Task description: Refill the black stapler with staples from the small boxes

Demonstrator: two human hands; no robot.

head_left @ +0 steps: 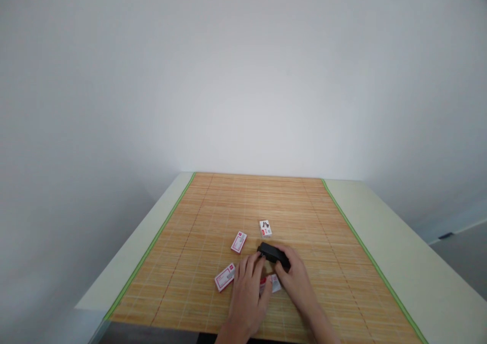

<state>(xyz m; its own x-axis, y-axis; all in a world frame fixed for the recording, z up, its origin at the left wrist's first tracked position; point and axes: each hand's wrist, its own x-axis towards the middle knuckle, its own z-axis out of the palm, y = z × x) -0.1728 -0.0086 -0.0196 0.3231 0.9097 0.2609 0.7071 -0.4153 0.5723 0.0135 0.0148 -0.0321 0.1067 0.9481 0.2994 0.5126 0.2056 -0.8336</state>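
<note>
Black stapler (273, 252), right hand (294, 274) gripping; left hand (248, 289) half-curled, hold unclear, partly covering box (276, 283).

Pale cream table (359, 207), green-edged tan bamboo-slat mat (266, 197) on top.
Mat runs back to front, bare tabletop strips both sides. On mat: two flat oblong white-and-pink boxes (239, 242) (225, 277), left of centre, apart; small white box with dark printed picture (265, 228), farther back.

Mat (243, 197) on worktop (353, 202), back box (265, 228) behind stapler (271, 252), middle box (239, 242) left of it, leftmost box (224, 277) nearer the front, partly hidden box (276, 283) before the stapler
</note>
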